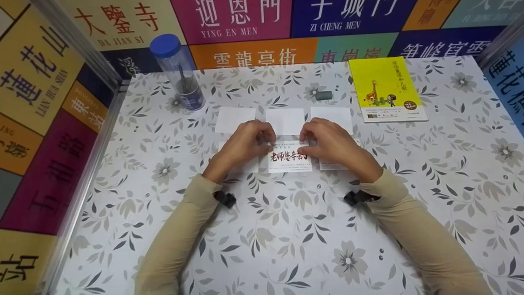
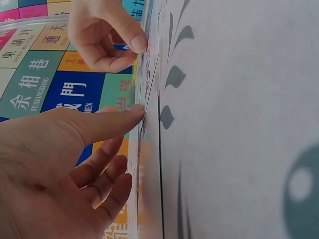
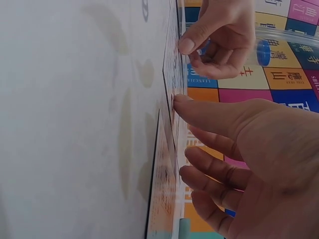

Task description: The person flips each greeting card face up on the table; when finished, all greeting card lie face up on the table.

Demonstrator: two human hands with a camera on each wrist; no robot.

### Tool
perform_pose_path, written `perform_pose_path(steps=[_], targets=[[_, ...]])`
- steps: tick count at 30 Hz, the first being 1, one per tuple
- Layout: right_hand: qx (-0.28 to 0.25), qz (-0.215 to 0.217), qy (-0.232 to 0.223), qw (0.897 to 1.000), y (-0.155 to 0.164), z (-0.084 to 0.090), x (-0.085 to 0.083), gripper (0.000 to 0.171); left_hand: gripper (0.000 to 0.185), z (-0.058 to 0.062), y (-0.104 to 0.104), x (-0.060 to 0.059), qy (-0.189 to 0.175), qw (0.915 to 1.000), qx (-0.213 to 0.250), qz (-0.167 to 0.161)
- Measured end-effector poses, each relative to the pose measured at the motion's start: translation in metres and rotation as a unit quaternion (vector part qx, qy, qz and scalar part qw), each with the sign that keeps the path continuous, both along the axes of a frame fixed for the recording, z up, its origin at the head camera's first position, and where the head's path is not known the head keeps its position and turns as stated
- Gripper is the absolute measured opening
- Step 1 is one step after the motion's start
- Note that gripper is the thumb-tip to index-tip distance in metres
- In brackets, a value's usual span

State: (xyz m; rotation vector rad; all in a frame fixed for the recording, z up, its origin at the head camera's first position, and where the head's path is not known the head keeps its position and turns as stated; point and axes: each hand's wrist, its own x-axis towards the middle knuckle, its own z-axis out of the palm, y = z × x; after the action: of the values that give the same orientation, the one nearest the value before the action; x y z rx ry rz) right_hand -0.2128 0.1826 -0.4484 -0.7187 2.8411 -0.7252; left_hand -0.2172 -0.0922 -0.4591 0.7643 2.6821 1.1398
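Head view shows both hands meeting over a printed card (image 1: 290, 161) with red brush lettering, which lies flat near the middle of the tabletop (image 1: 286, 237). The left hand (image 1: 245, 145) has its fingers curled in, thumb and forefinger pinching at the card's upper left edge; the left wrist view shows its thumb tip (image 2: 134, 110) pressed against the card's edge. The right hand (image 1: 332, 142) is curled the same way at the card's upper right edge, its thumb lying across the lettering; the right wrist view shows that thumb tip (image 3: 180, 99) touching the card. Whether the card is lifted off the surface or only pressed down cannot be told.

2 more cards lie in the same row, mostly hidden: 1 under the left hand (image 1: 249, 164) and 1 under the right hand (image 1: 332, 165). Just beyond the hands, 3 blank white cards sit side by side: left (image 1: 235, 119), middle (image 1: 285, 121) and right (image 1: 331, 119). Farther toward the back edge lies a small grey-green block (image 1: 324, 95). A clear cylinder with a blue cap (image 1: 178, 73) stands near the back left corner, and a yellow book (image 1: 385, 89) lies toward the back right corner. Colourful panels with Chinese characters (image 1: 245, 24) wall in the tabletop.
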Motion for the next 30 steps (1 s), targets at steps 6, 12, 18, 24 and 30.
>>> perform_pose_path(steps=[6, 12, 18, 24, 30], targets=[[0.009, 0.012, 0.014, 1.000, 0.000, 0.003, 0.001, 0.027, 0.021, 0.002, -0.004, -0.004, 0.000, 0.9999, -0.010, -0.002], [0.004, 0.034, 0.036, 0.999, -0.010, 0.010, 0.005, 0.022, 0.022, 0.010, -0.019, -0.010, 0.010, 0.9999, -0.010, -0.003], [-0.002, 0.055, 0.021, 0.998, -0.039, 0.016, 0.008, 0.026, 0.022, 0.014, -0.038, -0.009, 0.004, 0.9999, -0.014, -0.001], [0.005, 0.092, 0.009, 0.996, -0.075, 0.016, 0.009, 0.036, 0.024, 0.016, -0.054, -0.001, 0.003, 0.9996, -0.026, -0.004], [0.017, 0.113, 0.005, 0.993, -0.103, 0.018, 0.011, 0.047, 0.027, 0.014, -0.068, 0.002, -0.008, 0.9988, -0.048, 0.000]])
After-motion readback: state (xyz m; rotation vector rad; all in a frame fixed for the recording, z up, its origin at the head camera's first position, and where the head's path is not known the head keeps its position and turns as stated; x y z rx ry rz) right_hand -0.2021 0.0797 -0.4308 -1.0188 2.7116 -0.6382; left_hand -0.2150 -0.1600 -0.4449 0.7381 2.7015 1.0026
